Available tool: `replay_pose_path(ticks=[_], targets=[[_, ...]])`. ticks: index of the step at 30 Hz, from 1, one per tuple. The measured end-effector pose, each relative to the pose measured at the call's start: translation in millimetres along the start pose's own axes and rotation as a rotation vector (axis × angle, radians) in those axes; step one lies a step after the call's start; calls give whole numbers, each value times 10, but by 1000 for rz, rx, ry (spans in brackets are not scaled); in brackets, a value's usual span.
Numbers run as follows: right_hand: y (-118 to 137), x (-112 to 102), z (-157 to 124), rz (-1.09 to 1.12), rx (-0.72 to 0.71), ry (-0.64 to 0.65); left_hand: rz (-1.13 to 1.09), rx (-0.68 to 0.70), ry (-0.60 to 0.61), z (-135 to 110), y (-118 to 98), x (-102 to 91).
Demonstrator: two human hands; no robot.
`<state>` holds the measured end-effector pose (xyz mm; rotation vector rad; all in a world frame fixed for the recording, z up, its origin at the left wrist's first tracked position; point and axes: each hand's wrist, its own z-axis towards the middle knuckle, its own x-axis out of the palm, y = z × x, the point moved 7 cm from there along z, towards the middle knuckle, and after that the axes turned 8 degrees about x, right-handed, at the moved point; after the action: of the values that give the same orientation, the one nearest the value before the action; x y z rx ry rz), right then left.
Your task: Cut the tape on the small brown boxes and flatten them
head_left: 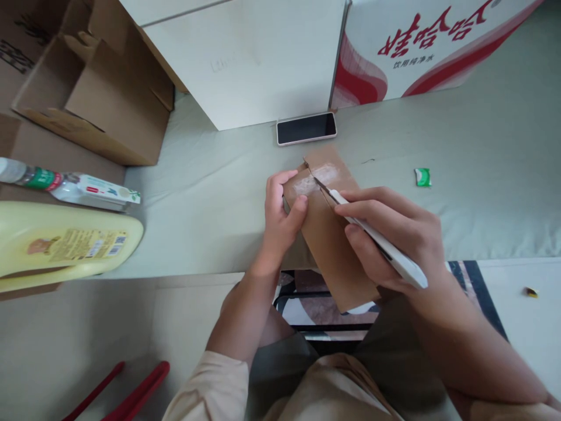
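A strip of brown cardboard (337, 245) slants over the edge of the pale green surface. Near its far end is a whitish, scuffed patch (322, 178), with a cut line running across the board there. My left hand (283, 213) grips the board's left side, thumb on top and fingers at the edge. In my right hand (394, 234) is a white utility knife (381, 240), held like a pen. Its blade (321, 185) touches the cardboard at the cut line, just right of my left thumb.
A phone (307, 128) lies beyond the cardboard, before a white box (263, 64) and a red-and-white carton (407, 52). Left are an open cardboard box (114, 88), a clear bottle (70, 184) and a yellow jug (65, 242). A small green packet (423, 177) lies right.
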<state>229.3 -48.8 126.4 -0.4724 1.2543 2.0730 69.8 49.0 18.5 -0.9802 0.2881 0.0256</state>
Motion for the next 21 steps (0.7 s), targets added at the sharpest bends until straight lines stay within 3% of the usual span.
replay_pose_path(ticks=[12,16,21], targets=[[-65,-10,21,42,68,-34,-36,1,-31,21,-23,-16],[-105,48,41,6,114,26,-28,-17,-36,15,0,-20],[-58,21,36,22,67,22,-32,-37,-35,5,-2,-15]])
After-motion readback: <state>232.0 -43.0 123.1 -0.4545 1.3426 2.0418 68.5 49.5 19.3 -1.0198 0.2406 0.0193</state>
